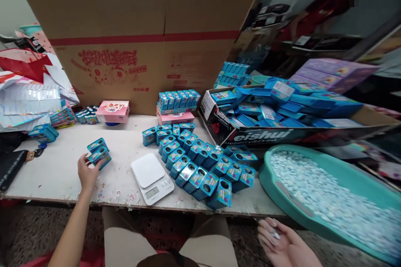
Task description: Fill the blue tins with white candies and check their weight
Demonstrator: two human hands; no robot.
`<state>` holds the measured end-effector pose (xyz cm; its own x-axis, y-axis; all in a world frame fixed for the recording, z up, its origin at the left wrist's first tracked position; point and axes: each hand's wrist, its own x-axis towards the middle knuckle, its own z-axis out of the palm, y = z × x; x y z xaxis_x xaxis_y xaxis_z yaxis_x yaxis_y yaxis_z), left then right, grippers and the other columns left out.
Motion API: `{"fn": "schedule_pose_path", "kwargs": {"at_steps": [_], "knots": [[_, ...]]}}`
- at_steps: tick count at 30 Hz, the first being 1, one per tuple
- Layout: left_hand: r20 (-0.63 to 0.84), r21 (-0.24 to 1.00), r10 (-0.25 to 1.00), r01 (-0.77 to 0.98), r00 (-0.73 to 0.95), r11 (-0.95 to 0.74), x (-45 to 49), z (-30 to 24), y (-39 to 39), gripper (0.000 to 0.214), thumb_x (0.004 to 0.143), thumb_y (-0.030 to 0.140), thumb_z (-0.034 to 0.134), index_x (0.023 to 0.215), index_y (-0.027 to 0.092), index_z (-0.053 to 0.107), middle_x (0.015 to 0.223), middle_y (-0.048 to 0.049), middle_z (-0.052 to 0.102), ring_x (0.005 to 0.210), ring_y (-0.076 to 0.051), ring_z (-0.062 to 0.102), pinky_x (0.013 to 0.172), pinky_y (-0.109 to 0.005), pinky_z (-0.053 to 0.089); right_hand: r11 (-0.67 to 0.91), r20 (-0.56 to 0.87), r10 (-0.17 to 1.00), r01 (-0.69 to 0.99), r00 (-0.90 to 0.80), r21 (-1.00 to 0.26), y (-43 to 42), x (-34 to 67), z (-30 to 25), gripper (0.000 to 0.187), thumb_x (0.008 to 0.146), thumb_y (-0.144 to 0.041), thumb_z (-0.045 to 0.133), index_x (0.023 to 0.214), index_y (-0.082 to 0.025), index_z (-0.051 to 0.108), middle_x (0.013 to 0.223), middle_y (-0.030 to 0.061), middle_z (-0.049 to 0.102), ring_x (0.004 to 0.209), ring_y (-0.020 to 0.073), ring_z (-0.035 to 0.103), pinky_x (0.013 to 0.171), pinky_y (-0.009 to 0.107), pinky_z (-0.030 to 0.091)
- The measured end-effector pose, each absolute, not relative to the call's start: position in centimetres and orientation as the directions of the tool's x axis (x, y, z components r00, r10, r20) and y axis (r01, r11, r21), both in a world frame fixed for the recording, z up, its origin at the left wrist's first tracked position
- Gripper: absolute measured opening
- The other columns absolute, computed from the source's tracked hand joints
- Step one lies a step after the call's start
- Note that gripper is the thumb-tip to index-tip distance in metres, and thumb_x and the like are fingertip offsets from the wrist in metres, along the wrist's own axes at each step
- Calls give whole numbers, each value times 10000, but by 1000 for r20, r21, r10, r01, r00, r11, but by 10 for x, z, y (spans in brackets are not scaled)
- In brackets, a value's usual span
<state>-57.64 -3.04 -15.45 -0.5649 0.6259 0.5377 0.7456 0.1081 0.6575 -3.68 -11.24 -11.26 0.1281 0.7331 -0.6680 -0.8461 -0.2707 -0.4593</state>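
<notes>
My left hand (89,171) reaches over the white table and grips a small stack of blue tins (99,154); the fingers wrap their near side. My right hand (282,240) hangs palm up below the table's front edge. It is cupped around a small white mint (276,235) and sits just beside a teal basin (272,179) heaped with white mints. A white digital kitchen scale (151,178) lies between my hand and a large spread of blue tins (200,171), lying tilted in overlapping rows.
A black printed carton (260,137) full of loose blue tins stands at the table's right. Behind the table rises an upright cardboard sheet (125,37). Pink boxes (112,111) and stacked tins (178,100) stand against it. Shiny printed sheets (28,100) are piled at the left.
</notes>
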Motion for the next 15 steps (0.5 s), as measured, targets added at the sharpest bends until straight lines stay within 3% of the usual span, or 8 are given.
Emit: {"fn": "schedule_pose_path", "kwargs": {"at_steps": [4,8,10,12,15], "knots": [[689,522,534,846,-491,104,-542,-147,-21,656,645,477,711,1154,167,439,1181,-177,436,1138,-335,428,967,-545,354,-244,-624,770,-843,132,-479,-114,-30,-120,187,724,-133,550,679,-201,382,577,-66,335,394,45,325,339,171,340],[683,390,714,904,-156,-177,-477,-129,29,508,696,434,670,1102,192,484,1107,-142,527,1130,-316,462,1019,-506,306,-232,-592,797,-844,120,-484,-120,-20,-125,189,730,-156,562,683,-202,385,584,-64,349,404,45,335,349,171,351],[652,407,754,876,-80,-260,-445,-123,67,601,687,434,667,1176,161,450,1198,-178,506,1185,-324,436,1032,-497,297,-213,-579,807,-858,116,-468,-125,-16,-125,189,732,-153,562,683,-201,386,585,-64,355,407,45,341,352,170,357],[600,486,790,842,-126,-235,-421,-121,104,698,629,431,700,1197,127,433,1262,-223,473,1232,-346,404,1034,-502,293,-171,-569,812,-877,133,-449,-132,-12,-125,186,736,-149,563,682,-199,392,580,-65,355,401,43,339,346,168,354],[384,649,897,755,-220,-92,-404,-124,139,609,540,417,739,1048,166,513,1044,-162,608,1052,-321,549,917,-464,408,-107,-564,810,-903,163,-415,-141,-5,-126,180,738,-144,560,676,-196,399,564,-71,348,386,38,328,336,164,345]]}}
